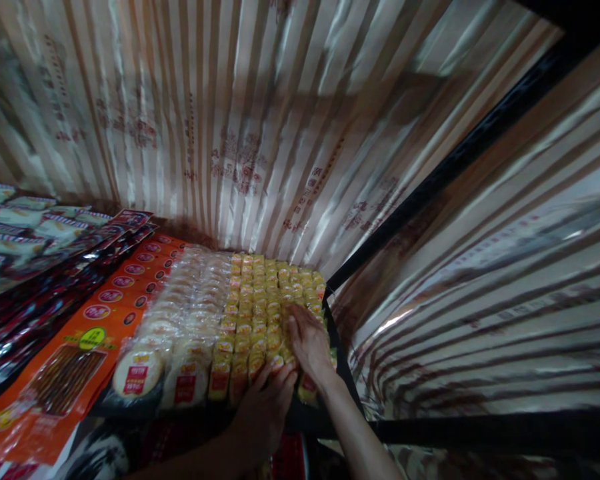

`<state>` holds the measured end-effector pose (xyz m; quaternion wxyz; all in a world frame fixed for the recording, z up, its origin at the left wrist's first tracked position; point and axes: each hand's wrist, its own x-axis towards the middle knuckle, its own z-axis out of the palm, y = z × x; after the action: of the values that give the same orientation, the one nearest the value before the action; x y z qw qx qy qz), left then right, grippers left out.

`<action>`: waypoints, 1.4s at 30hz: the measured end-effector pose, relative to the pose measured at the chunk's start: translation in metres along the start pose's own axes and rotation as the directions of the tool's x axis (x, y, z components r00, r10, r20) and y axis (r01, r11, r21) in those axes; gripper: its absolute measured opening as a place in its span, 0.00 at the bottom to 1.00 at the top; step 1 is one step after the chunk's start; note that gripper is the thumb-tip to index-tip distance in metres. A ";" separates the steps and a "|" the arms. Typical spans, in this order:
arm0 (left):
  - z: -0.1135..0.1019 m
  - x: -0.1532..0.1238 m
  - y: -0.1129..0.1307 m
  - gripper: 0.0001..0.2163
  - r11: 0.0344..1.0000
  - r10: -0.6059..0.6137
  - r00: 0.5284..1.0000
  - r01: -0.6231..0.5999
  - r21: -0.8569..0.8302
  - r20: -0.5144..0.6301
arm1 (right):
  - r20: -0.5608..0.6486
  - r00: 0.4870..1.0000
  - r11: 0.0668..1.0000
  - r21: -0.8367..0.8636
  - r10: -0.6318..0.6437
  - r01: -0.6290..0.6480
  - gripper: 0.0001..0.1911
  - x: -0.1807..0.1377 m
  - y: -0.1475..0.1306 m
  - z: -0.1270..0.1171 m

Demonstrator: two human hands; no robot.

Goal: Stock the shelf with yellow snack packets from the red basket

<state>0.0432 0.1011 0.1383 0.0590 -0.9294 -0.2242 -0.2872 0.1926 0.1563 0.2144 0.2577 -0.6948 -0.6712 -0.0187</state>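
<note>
Rows of small yellow snack packets point(260, 300) stand packed on a dark shelf point(347, 380). My left hand point(265, 407) rests at the front of these rows, fingers stretched out against the nearest packets. My right hand point(307, 343) lies flat on top of the right-hand rows, fingers spread and pointing away from me. Neither hand is closed around a packet.
Clear packs of round pale cakes point(180, 333) sit left of the yellow packets. Orange packets point(85, 347) and dark red ones point(25, 313) lie further left. A striped shiny sheet point(260, 120) hangs behind and to the right point(505, 287). A black frame bar point(430, 193) runs diagonally.
</note>
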 end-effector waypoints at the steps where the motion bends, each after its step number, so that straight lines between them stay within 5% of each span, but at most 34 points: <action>1: 0.000 0.000 0.000 0.19 1.000 -0.007 1.000 0.007 0.004 -0.007 | -0.019 1.000 1.000 -0.001 0.011 -0.011 0.23 0.003 0.002 0.000; 10: 0.009 -0.002 0.002 0.20 0.999 -0.004 1.000 0.004 0.045 0.000 | 0.067 0.997 0.999 0.032 0.042 -0.044 0.26 0.019 0.003 0.007; 18: 0.006 -0.001 0.002 0.20 0.997 -0.004 1.000 0.005 0.080 -0.013 | -0.015 0.994 0.994 -0.006 0.105 -0.105 0.28 0.030 0.010 -0.004; 23: 0.008 -0.001 0.004 0.20 0.996 -0.044 0.998 0.048 0.076 -0.046 | 0.039 0.994 0.992 0.062 0.106 -0.108 0.31 0.041 0.016 0.008; 42: 0.002 0.003 0.003 0.19 0.991 0.003 0.995 0.011 0.136 -0.101 | 0.136 0.980 0.984 0.078 0.148 -0.159 0.25 0.058 0.013 0.011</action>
<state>0.0472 0.1001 0.1385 0.1331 -0.9071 -0.2420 -0.3178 0.2072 0.2147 0.2226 0.2446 -0.7322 -0.6310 0.0762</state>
